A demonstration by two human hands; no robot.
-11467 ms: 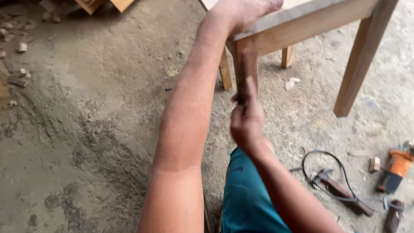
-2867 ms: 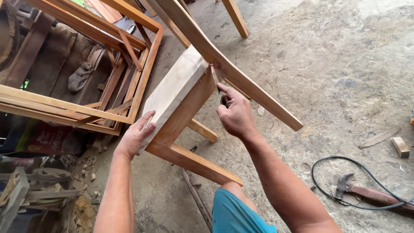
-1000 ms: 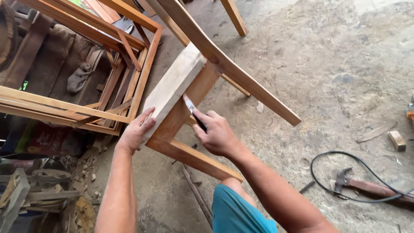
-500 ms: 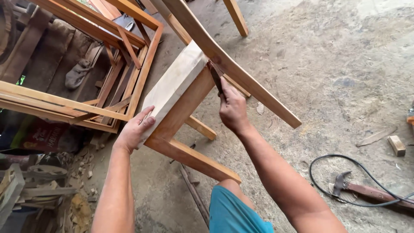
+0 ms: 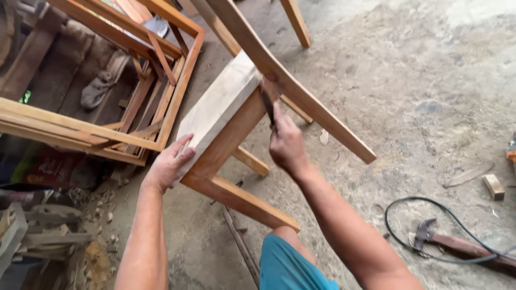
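Note:
A wooden chair frame point(image 5: 226, 110) lies tipped on its side in the head view, its pale seat board facing left and its long legs point(image 5: 301, 91) running to the right. My left hand point(image 5: 169, 164) presses flat against the seat board's lower end, steadying it. My right hand point(image 5: 287, 142) is closed on a narrow dark hand tool point(image 5: 267, 104), whose tip rests against the inner side of the seat rail near the joint with the leg. My knee in teal shorts point(image 5: 293, 263) shows at the bottom.
Stacked wooden frames point(image 5: 134, 70) stand at the upper left over scrap and rubble. On the concrete floor at the right lie a hammer point(image 5: 457, 244), a black cable loop point(image 5: 424, 231), a small wood block point(image 5: 493, 186) and a wood sliver point(image 5: 466, 175).
Over the last second my right hand has slid the tool up along the seat rail toward the leg joint. My left hand has stayed on the seat board.

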